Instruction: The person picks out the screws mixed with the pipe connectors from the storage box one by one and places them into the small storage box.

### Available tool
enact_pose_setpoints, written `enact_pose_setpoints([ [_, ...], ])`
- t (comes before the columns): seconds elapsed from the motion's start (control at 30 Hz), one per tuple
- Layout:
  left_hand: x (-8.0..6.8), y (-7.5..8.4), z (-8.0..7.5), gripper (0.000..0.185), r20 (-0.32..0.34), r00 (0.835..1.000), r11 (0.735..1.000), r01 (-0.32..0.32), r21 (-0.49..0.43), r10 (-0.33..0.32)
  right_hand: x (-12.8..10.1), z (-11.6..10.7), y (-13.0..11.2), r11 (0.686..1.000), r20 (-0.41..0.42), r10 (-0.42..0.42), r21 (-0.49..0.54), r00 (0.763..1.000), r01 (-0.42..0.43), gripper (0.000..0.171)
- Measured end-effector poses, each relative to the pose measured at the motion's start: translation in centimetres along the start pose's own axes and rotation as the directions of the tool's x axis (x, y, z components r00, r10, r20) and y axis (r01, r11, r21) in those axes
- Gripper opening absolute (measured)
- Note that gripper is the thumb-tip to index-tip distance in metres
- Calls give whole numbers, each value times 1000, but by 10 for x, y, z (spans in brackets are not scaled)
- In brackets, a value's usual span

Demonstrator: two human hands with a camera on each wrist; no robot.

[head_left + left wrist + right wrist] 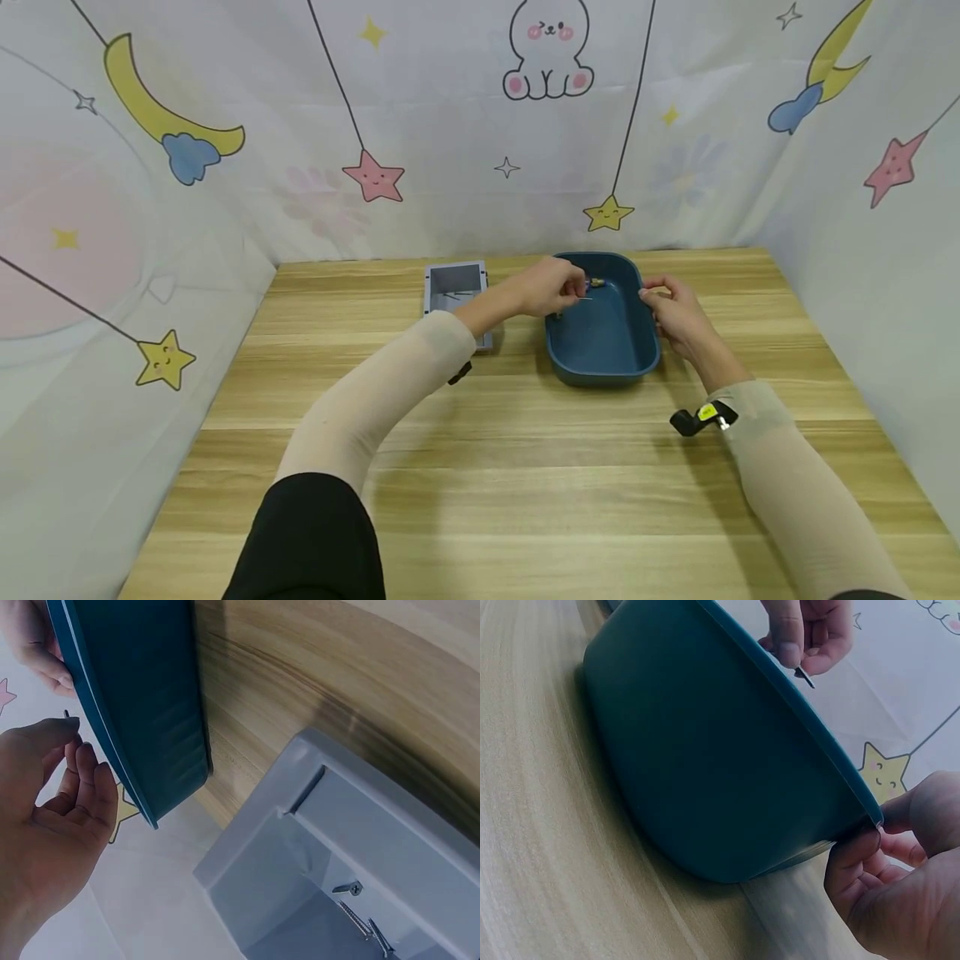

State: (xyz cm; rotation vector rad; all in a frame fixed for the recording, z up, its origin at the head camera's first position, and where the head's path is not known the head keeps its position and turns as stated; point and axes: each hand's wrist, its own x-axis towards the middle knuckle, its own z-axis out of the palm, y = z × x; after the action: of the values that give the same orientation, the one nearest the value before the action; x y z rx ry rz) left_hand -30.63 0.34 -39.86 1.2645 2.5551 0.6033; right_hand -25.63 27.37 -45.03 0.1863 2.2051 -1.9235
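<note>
Over the dark blue basin [603, 346], my left hand [550, 287] pinches a thin metal screw [805, 677] between thumb and fingertips. The screw is slim and silvery, pointing out past the fingers. On the basin's right side, my right hand [678, 318] grips the rim, thumb on top and fingers curled beneath it in the right wrist view. Inside the basin lies a small blue and brass-coloured piece [596, 283] near the far wall; the left hand partly hides what else is there. Left of the basin stands a grey box [322, 754] holding several screws [354, 919].
The wood-grain table [510, 483] carries both containers near its back edge. A white cloth [465, 125] printed with stars and moons hangs behind and along the sides. The left forearm passes in front of the grey box.
</note>
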Motion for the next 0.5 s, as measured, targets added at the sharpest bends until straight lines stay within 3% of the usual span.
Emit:
enact_pose_setpoints([
  [0.5,-6,-6,-5,14,0,1000,1000,-12,-15,12,-1,0,0,1000,2,-12,12,1000,12,30],
])
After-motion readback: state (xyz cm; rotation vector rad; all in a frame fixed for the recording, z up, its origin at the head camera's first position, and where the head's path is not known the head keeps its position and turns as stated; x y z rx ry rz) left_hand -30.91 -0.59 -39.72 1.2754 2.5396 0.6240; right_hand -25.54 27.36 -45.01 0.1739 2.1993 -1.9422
